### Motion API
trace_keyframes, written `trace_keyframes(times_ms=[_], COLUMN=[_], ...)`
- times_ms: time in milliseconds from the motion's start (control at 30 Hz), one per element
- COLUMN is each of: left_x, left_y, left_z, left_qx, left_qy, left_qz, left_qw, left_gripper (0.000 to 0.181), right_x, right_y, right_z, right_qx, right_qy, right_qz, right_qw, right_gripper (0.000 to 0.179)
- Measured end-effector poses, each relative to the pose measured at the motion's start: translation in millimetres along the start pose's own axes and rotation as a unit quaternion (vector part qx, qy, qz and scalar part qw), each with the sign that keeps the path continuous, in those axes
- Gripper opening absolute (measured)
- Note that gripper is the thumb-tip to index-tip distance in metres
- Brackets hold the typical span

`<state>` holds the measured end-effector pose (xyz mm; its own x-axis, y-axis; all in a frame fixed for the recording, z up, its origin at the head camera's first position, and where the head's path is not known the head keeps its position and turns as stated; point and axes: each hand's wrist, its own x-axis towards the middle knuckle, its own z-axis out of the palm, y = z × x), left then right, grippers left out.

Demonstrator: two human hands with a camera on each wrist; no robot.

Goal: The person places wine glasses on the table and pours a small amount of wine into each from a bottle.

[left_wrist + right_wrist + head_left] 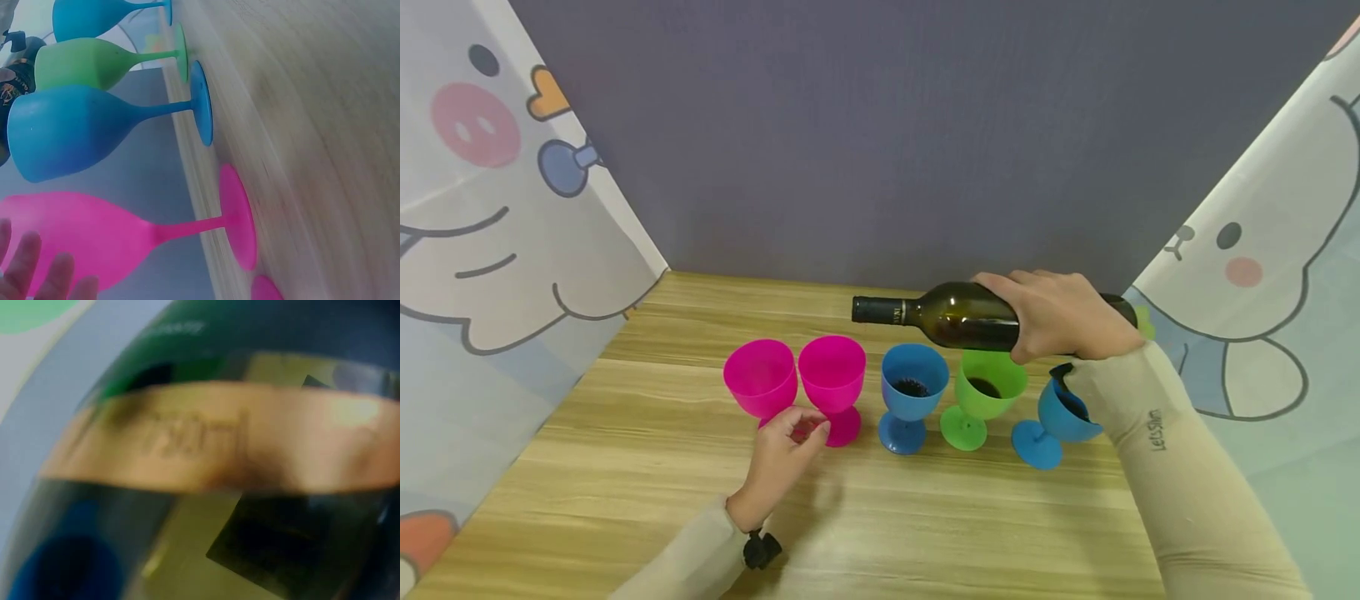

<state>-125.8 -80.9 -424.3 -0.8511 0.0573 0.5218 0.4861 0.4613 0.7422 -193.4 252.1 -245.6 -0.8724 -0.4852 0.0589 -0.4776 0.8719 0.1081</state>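
My right hand (1063,317) grips a dark wine bottle (955,315), held nearly level with its neck pointing left, above the row of goblets. Close up in the right wrist view, the bottle's base end (200,437) is blurred. Dark liquid shows in the middle blue goblet (914,408), the green goblet (979,407) and the right blue goblet (1037,446). My left hand (782,454) is by two pink goblets, the left one (760,379) and the right one (832,375), its fingers loosely bent. In the left wrist view, fingers (59,275) overlap a pink bowl; contact is unclear.
The goblets stand side by side on a wood-grain table (625,467). A grey panel (850,150) rises behind it, with cartoon-printed sheets on the left (512,267) and right (1262,217). A black wrist device (762,550) sits at my left wrist.
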Motion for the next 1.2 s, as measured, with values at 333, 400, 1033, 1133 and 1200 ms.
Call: trace_keyframes(times_ms=[333, 400, 1033, 1133, 1200], left_x=[-0.9, -2.8, 2.6, 6.2, 9.5], left_y=[-1.3, 0.0, 1.2, 1.2, 1.2], left_z=[4.1, 6.0, 32.6, 39.0, 43.3], left_qx=[-0.002, -0.012, -0.112, -0.109, -0.119], left_qy=[-0.027, -0.045, -0.058, -0.057, -0.045], left_qz=[-0.051, -0.087, -0.158, -0.157, -0.160], left_qw=[0.9983, 0.9952, 0.9793, 0.9799, 0.9788], left_gripper=[0.032, 0.039, 0.096, 0.099, 0.099], right_x=[6.1, 7.1, 15.4, 16.1, 16.7], right_y=[-6, -8, -7, -7, -7], right_z=[-3, -1, 14, 14, 15], right_qx=[0.004, 0.006, 0.003, 0.003, 0.001], right_qy=[-0.026, -0.027, -0.043, -0.044, -0.045], right_qz=[-0.006, -0.010, -0.024, -0.022, -0.022], right_qw=[0.9996, 0.9996, 0.9988, 0.9988, 0.9987], right_gripper=[0.091, 0.092, 0.096, 0.095, 0.094])
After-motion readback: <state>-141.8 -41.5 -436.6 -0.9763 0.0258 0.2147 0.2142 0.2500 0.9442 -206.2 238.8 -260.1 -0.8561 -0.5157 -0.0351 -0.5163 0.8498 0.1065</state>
